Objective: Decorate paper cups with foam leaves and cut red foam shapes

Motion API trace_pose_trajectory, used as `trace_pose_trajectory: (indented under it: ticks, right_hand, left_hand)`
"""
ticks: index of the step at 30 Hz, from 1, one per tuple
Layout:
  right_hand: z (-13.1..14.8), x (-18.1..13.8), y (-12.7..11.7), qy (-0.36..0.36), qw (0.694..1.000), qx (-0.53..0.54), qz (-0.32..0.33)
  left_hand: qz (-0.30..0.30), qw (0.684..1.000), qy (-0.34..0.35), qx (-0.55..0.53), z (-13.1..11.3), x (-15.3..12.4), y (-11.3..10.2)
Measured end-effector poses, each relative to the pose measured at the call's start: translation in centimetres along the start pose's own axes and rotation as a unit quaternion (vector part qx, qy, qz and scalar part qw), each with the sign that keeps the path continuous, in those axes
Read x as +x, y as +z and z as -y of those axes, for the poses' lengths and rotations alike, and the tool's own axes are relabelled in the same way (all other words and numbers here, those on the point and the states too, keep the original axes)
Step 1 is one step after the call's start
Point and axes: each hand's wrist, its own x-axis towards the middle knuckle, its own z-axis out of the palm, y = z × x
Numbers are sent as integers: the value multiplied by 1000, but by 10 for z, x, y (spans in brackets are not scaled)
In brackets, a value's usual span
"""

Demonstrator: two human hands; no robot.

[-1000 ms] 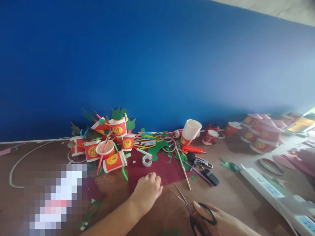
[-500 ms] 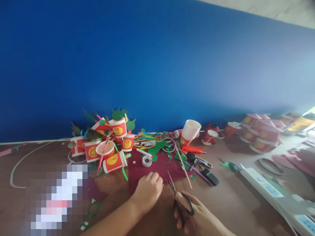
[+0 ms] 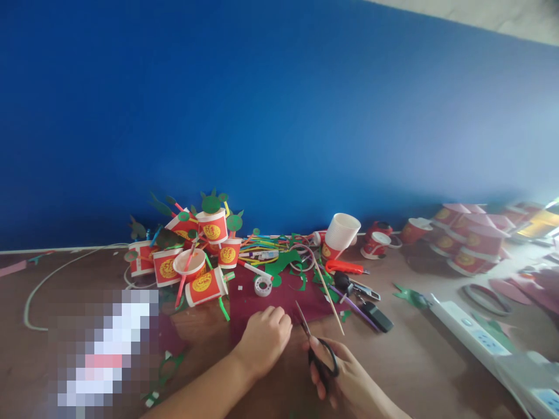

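My right hand [image 3: 343, 372] has its fingers through the black handles of a pair of scissors [image 3: 303, 320]. The blades point up and to the left, close beside my left hand. My left hand [image 3: 266, 337] is closed, knuckles up, at the near edge of a dark red sheet [image 3: 288, 305]. Whatever its fingers may hold is hidden beneath them. Just beyond it lie a white tape roll [image 3: 262, 286] and a red and white pen [image 3: 255, 269]. Green paper scraps [image 3: 282, 265] are spread over the sheet.
Red paper cups [image 3: 206, 286] with straws and green paper pieces crowd the left. Stacked white cups [image 3: 343, 231], a red-orange cutter [image 3: 346, 267], keys [image 3: 378, 316] and a thin stick [image 3: 329, 299] are right of centre. A power strip [image 3: 471, 331] lies far right. A blue wall [image 3: 279, 116] stands behind.
The scissor handles have come closer together, and the blades are nearer shut. My left hand keeps its closed shape. The whole view has shifted slightly.
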Motion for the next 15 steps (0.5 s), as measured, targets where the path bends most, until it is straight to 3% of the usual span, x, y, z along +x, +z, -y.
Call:
trace_pose_trajectory:
  ticks: [8,15]
  right_hand:
    - [10,2,-11,31,999,-44,-5]
    - [33,8,-32,44,984,-163,59]
  left_hand:
    - [-5,1000,-3,6,-1,0,1]
    - [-7,1000,7,22,-2,-1,0]
